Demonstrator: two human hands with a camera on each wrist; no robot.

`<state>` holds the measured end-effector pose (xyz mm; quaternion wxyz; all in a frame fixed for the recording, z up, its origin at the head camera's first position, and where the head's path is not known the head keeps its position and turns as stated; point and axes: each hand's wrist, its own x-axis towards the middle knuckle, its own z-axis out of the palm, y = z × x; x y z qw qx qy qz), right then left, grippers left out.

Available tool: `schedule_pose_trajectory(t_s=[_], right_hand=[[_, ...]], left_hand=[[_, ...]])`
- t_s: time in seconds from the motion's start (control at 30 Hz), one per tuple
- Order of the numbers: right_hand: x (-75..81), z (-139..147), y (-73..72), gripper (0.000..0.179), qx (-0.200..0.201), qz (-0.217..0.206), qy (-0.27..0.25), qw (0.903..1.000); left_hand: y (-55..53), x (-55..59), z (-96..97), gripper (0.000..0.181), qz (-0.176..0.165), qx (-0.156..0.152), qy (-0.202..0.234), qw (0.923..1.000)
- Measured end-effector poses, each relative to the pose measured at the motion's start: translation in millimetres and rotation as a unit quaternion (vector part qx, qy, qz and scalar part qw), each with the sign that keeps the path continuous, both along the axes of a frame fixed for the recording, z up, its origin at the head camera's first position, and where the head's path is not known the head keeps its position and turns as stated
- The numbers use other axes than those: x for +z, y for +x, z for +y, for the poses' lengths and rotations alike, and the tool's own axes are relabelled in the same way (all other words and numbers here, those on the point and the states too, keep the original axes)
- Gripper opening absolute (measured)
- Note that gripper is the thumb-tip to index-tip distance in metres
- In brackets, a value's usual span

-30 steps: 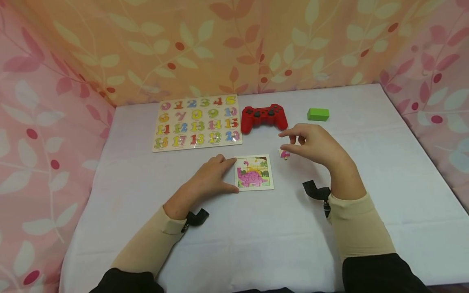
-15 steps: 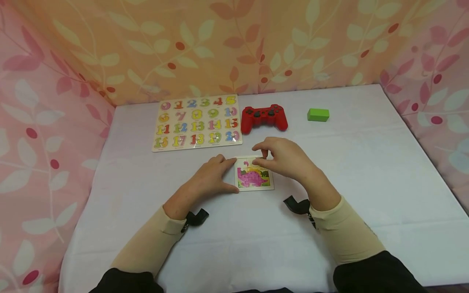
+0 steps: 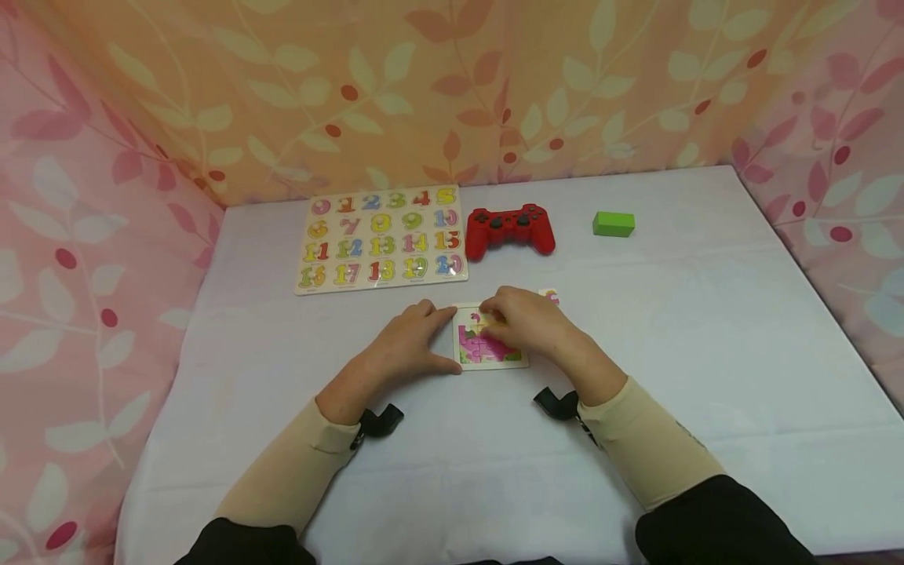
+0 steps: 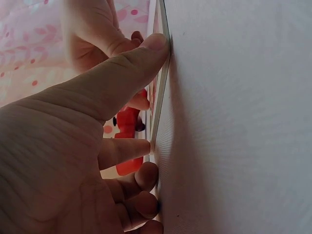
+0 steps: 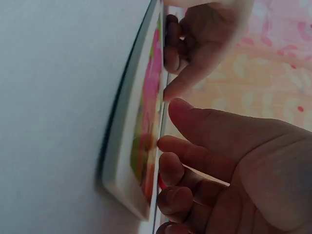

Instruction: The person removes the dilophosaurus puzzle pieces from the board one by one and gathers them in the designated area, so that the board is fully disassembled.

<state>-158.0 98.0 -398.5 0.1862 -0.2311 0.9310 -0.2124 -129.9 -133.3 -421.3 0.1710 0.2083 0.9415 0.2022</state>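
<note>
A small jigsaw puzzle [image 3: 487,363] with a pink dinosaur picture and a pale frame lies flat on the table. My left hand [image 3: 402,341] rests at its left side, thumb on the near corner and index finger at the far one. Over the picture's upper right part hovers my right hand [image 3: 533,320], fingertips down at the pieces. In the right wrist view the thumb and index finger of this hand [image 5: 209,156] stand apart, with nothing seen between them. A loose puzzle piece [image 3: 549,294] lies just beyond the right hand, partly hidden by it.
A number puzzle board [image 3: 381,238] lies behind to the left. Beside it sits a red game controller [image 3: 510,230], and a green block [image 3: 613,224] is farther right. A white cloth [image 3: 452,479] covers the table; floral curtains [image 3: 452,86] stand behind it.
My right hand has moved left and nearer, from beside the loose piece onto the dinosaur puzzle, where its fingers have lowered. The left hand has stayed at the puzzle's left edge.
</note>
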Motion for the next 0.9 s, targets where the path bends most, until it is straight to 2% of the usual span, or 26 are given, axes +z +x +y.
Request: schedule_pose_trajectory(t_s=[0.17,0.43,0.6,0.9], right_hand=[[-5.6,2,-2.9,0.039,-0.008,-0.015,-0.003,0.9999],[-15.2,3,-7.6,0.035,-0.026,-0.011,-0.032,0.9991],[-20.2,1,-8.6,0.035,-0.031,-0.012,-0.029,0.9990],[-20.5,2,-10.6,0.033,-0.034,0.002,-0.059,0.9977]], left_hand=[[0.1,-2.3,-0.4,0.099,0.000,-0.002,-0.002,1.0000],[-0.1,0.1,-0.4,0.099,0.001,0.000,0.000,1.0000],[0.5,0.3,-0.6,0.099,0.001,-0.002,0.005,1.0000],[-0.2,-0.7,-0.7,0.099,0.002,-0.003,0.005,1.0000]])
